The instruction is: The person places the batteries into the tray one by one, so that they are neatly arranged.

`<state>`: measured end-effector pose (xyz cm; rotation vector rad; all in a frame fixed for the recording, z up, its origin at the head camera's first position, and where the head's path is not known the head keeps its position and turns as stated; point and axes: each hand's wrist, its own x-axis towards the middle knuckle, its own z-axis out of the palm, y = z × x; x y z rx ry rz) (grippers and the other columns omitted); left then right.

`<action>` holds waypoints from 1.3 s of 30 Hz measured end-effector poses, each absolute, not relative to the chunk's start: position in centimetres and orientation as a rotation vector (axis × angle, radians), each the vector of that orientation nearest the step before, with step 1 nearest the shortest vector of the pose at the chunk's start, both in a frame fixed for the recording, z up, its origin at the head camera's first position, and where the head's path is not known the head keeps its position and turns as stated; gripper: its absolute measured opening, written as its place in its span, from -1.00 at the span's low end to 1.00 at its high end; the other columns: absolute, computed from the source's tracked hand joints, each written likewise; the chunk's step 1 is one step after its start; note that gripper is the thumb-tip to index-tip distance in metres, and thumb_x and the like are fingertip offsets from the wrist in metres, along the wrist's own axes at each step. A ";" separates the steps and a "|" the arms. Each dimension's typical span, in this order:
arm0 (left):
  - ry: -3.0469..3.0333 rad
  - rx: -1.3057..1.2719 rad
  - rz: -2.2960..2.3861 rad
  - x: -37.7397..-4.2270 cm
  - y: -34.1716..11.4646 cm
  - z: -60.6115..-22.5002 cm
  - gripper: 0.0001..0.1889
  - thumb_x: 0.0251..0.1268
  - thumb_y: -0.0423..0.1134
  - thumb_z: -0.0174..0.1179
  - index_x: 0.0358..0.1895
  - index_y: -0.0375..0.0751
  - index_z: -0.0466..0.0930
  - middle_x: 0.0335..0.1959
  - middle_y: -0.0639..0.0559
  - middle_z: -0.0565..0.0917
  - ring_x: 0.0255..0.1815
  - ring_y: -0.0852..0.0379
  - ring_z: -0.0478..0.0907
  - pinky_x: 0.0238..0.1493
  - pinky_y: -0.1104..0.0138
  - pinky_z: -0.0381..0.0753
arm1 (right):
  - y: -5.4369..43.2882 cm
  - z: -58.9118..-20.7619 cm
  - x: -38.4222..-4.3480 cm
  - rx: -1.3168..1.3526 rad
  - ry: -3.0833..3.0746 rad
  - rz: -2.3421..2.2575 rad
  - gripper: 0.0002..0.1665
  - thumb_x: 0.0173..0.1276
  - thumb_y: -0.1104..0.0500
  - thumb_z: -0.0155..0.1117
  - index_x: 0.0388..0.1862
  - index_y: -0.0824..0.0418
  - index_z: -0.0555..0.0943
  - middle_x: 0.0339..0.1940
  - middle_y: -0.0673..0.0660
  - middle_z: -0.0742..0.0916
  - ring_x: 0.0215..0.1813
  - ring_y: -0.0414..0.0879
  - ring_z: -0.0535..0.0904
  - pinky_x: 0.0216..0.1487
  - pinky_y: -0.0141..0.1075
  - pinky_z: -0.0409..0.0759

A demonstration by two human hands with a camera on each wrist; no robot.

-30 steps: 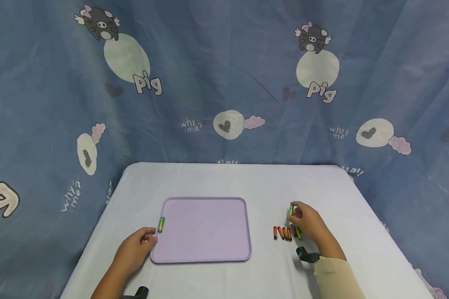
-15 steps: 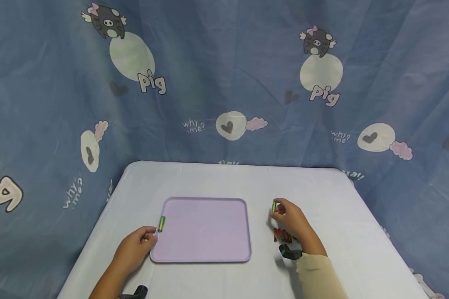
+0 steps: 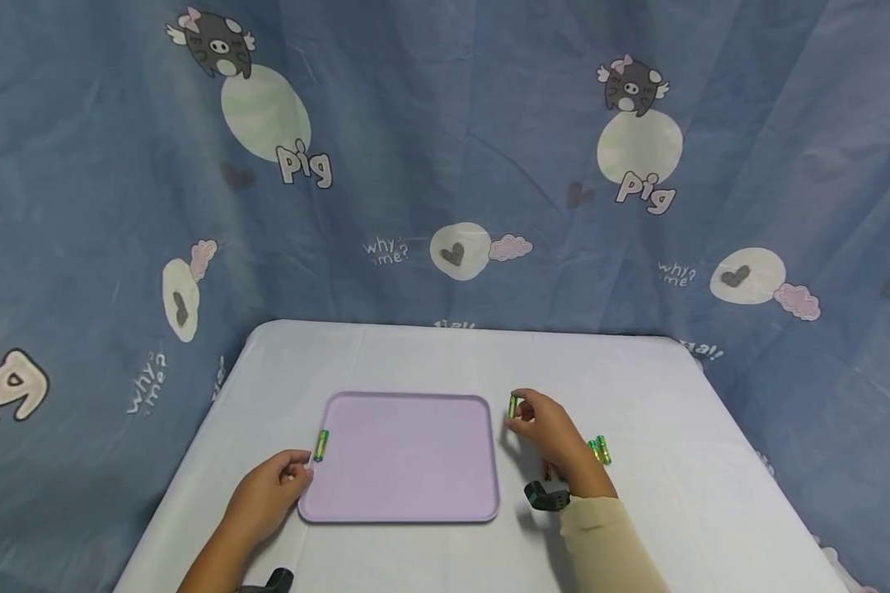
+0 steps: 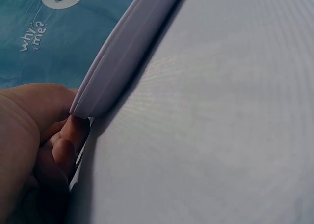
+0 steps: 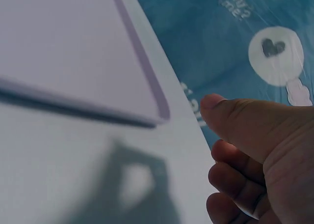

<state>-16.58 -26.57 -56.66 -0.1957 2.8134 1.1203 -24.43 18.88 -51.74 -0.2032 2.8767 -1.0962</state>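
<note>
In the head view, my right hand [image 3: 550, 427] pinches a green battery [image 3: 512, 407] upright between thumb and fingers. It is raised above the white table just right of the lilac tray [image 3: 408, 461]. The right wrist view shows the right hand [image 5: 260, 160] close to a tray corner [image 5: 159, 113]; the battery is out of sight there. My left hand [image 3: 267, 494] grips the tray's left edge, its fingers against the rim [image 4: 110, 67] in the left wrist view. One green battery [image 3: 321, 445] lies inside the tray along its left side.
Two green batteries [image 3: 599, 450] lie on the white table [image 3: 445, 556] beyond the right wrist. Red batteries [image 3: 546, 470] nearby are mostly hidden behind the right hand and forearm. A blue printed curtain [image 3: 386, 181] hangs behind the table's back edge.
My right hand has carried the green battery leftward from above the battery group toward the tray's right side. The left hand and tray have stayed in place.
</note>
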 end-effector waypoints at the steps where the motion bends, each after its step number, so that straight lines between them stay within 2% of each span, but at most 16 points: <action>1: 2.818 -0.192 1.118 -16.6 -26.6 -56.6 -0.54 0.48 -0.04 0.28 0.30 -0.20 0.61 -0.22 0.12 0.62 -0.24 0.14 0.48 -0.20 0.24 0.42 | 18.5 -51.7 -24.5 -0.214 2.877 -1.100 -0.34 0.39 0.09 0.49 0.42 0.21 0.54 -0.10 0.04 0.71 0.02 -0.02 0.64 0.07 0.01 0.59; 12: 2.833 -0.190 1.120 -16.8 -26.7 -56.5 -0.55 0.47 -0.06 0.29 0.29 -0.21 0.61 -0.19 0.12 0.63 -0.23 0.15 0.47 -0.22 0.28 0.41 | 15.0 -51.4 -25.6 -0.316 2.869 -1.086 -0.36 0.35 0.15 0.53 0.37 0.23 0.57 -0.17 0.03 0.72 -0.05 -0.06 0.63 -0.03 -0.09 0.61; 22: 2.840 -0.192 1.109 -16.9 -26.7 -56.4 -0.54 0.48 -0.04 0.28 0.30 -0.19 0.61 -0.19 0.13 0.63 -0.24 0.15 0.46 -0.22 0.27 0.41 | 12.2 -51.3 -25.9 -0.373 2.827 -1.083 -0.37 0.35 0.16 0.52 0.36 0.23 0.57 -0.17 0.06 0.72 -0.09 -0.06 0.61 0.01 -0.06 0.60; 33: 2.841 -0.199 1.104 -16.7 -26.3 -57.1 -0.57 0.46 -0.05 0.28 0.27 -0.18 0.63 -0.23 0.13 0.62 -0.26 0.15 0.46 -0.21 0.26 0.39 | 9.4 -52.4 -25.9 -0.507 2.785 -1.062 -0.36 0.33 0.18 0.53 0.35 0.28 0.57 -0.19 0.03 0.72 -0.12 -0.11 0.61 0.00 -0.11 0.60; 39: 2.855 -0.207 1.097 -16.5 -26.4 -56.7 -0.57 0.45 -0.07 0.28 0.26 -0.20 0.64 -0.24 0.13 0.62 -0.27 0.14 0.45 -0.21 0.25 0.39 | 7.6 -52.8 -26.1 -0.597 2.766 -1.035 -0.33 0.34 0.16 0.53 0.38 0.28 0.56 -0.20 0.00 0.73 -0.16 -0.16 0.61 -0.06 -0.21 0.61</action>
